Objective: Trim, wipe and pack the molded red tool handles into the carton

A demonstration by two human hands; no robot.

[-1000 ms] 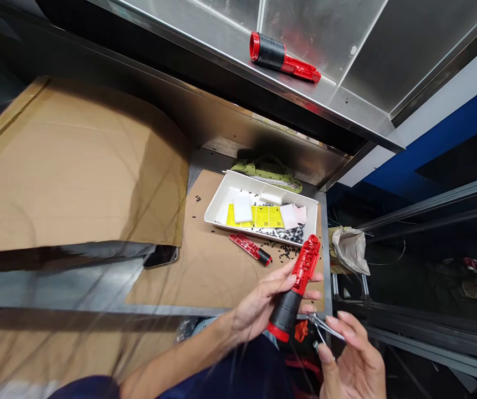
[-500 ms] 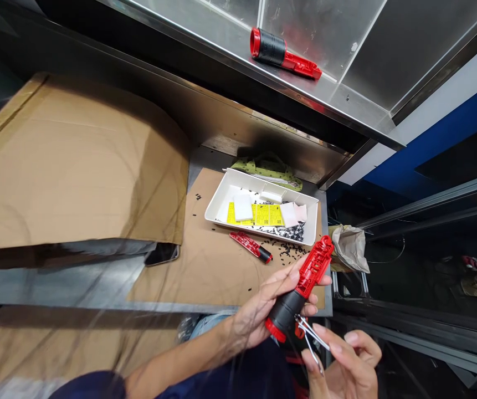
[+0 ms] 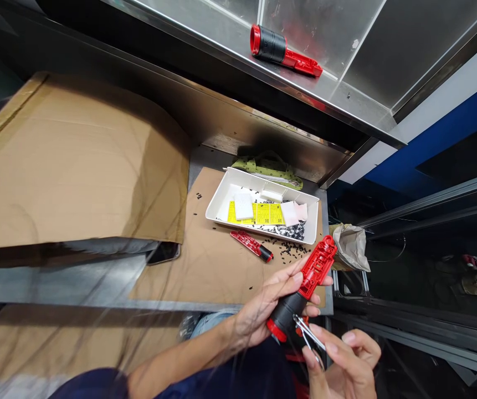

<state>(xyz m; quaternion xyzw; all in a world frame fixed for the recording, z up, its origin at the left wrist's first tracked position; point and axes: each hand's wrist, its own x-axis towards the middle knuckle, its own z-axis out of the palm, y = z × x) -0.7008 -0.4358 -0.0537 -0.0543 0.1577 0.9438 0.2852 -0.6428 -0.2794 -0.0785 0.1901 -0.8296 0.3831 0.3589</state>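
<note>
My left hand (image 3: pixel 263 303) grips a red-and-black plastic housing (image 3: pixel 315 272), with its black sleeve in the palm and the open red frame pointing up and right. My right hand (image 3: pixel 340 363) pinches small metal tweezers (image 3: pixel 309 335), their tips at the black sleeve's end. A matching housing (image 3: pixel 282 51) lies on the steel shelf. Another red piece (image 3: pixel 251 245) with a black end lies on the cardboard sheet (image 3: pixel 205 266), near loose small black parts (image 3: pixel 286 249). A white tray (image 3: pixel 217 213) holds yellow cards, white pads and black bits.
A large cardboard sheet (image 3: pixel 76 160) rises at the left, with a phone (image 3: pixel 163 253) partly beneath it. A green cloth (image 3: pixel 268 166) lies behind the tray. A crumpled paper bag (image 3: pixel 350 248) sits at the right, past the steel table edge (image 3: pixel 325 249).
The housing has swung so its red frame leans further right. The tweezers have moved left and down, from beside the housing to its black end.
</note>
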